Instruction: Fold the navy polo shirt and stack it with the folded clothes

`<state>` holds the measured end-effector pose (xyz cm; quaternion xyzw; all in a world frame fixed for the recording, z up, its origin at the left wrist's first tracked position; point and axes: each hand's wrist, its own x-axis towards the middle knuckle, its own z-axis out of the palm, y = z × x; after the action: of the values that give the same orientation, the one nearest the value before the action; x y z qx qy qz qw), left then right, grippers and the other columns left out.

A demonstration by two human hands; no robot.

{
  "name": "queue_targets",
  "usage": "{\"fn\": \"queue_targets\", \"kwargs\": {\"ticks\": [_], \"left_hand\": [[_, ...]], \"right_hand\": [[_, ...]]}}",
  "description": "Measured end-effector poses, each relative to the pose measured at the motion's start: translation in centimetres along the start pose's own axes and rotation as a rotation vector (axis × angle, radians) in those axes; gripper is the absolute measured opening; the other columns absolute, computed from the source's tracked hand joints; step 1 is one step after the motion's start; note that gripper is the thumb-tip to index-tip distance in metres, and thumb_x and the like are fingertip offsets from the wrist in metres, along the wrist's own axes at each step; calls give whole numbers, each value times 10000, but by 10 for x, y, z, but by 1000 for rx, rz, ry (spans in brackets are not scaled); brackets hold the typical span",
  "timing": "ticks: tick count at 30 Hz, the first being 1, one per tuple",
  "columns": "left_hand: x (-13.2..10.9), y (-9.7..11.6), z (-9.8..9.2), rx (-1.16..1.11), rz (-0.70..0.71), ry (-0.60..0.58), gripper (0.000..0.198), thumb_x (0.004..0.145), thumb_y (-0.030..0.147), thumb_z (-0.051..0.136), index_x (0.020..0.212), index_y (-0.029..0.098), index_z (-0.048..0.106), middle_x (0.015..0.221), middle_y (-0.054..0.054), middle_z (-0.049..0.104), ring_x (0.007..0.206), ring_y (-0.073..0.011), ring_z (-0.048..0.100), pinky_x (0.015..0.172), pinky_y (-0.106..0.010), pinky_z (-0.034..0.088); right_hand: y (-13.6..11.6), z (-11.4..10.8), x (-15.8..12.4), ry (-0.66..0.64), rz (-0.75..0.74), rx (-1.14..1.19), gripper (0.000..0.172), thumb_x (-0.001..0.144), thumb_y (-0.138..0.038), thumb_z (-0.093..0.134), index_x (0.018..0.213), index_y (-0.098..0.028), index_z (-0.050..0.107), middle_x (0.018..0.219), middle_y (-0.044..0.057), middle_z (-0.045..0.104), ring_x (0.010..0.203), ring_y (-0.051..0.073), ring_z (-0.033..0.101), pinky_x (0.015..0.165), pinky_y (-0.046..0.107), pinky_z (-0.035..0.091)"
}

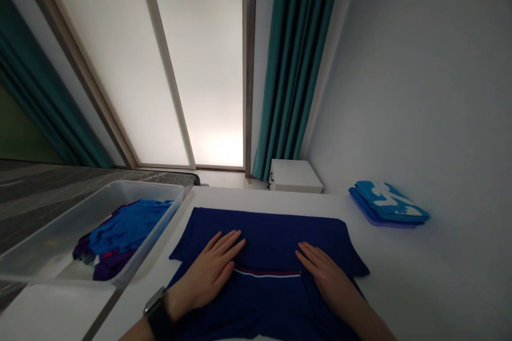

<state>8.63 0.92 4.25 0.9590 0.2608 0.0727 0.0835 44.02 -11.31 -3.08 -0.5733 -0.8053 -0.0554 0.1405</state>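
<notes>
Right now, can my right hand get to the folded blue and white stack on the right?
Probably yes. The right hand lies flat on the navy shirt, and only bare white table lies between it and the folded stack; nothing blocks the way.

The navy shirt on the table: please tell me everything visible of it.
The navy shirt lies flat on the white table, one part folded over. A red and white stripe runs across its middle. The left hand and the right hand rest flat on it, palms down, either side of the stripe. Its near edge is out of view.
</notes>
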Motion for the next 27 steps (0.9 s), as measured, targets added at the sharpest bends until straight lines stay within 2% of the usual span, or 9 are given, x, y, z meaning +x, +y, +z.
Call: {"fn": "queue_targets", "kwargs": {"ticks": [3,7,11,16,19,23,25,27], "left_hand": [[38,33,-3,-49,89,13,550,1002,328,375,1525,311,202,1583,-24,237,1438,-216,264,1175,-471,246],[93,68,11,-93,196,4,536,977,363,429,1490,257,314,1556,-62,312,1418,-225,312,1162,-445,275],[142,79,31,-101,255,-7,504,993,380,375,1474,229,345,1545,-86,334,1411,-228,327,1149,-446,287],[192,82,48,-66,306,-12,500,992,394,371,1467,239,358,1548,-84,330,1421,-231,305,1157,-449,258],[209,83,56,-45,293,-5,514,986,411,383,1468,234,358,1551,-92,321,1429,-238,286,1165,-459,228],[215,81,69,-21,275,-12,510,987,417,374,1461,228,372,1551,-97,321,1434,-236,273,1170,-462,204],[214,78,74,-11,283,-2,504,992,428,353,1459,238,374,1553,-91,317,1436,-223,268,1173,-452,192],[214,76,77,0,292,6,503,995,439,340,1462,253,365,1560,-79,305,1440,-214,258,1176,-446,181]], "right_hand": [[-3,-1,0,9,10,-36,801,744,68,318,1457,-289,386,1479,20,440,1359,178,406,1083,413,424],[-4,-5,-3,38,60,-102,830,697,67,329,1458,-258,388,1452,42,482,1327,181,450,1076,414,426],[6,-12,-16,116,144,-175,811,707,63,321,1454,-248,392,1374,52,561,1266,180,508,1083,421,398],[25,-22,-40,211,291,-230,690,780,-4,359,1411,-274,436,1314,55,588,1229,210,522,1087,439,352],[34,-25,-54,285,490,-227,595,821,-84,389,1392,-244,441,1296,94,568,1197,248,525,1027,441,392],[45,-24,-67,329,813,-185,512,859,-227,408,1368,-185,444,1137,144,600,1058,304,570,871,457,447],[51,-24,-68,317,918,-80,522,859,-294,405,1365,-171,438,1016,124,630,963,300,598,833,459,445],[58,-24,-66,306,952,102,515,857,-343,385,1336,-171,464,908,85,651,886,275,621,829,440,443]]}}
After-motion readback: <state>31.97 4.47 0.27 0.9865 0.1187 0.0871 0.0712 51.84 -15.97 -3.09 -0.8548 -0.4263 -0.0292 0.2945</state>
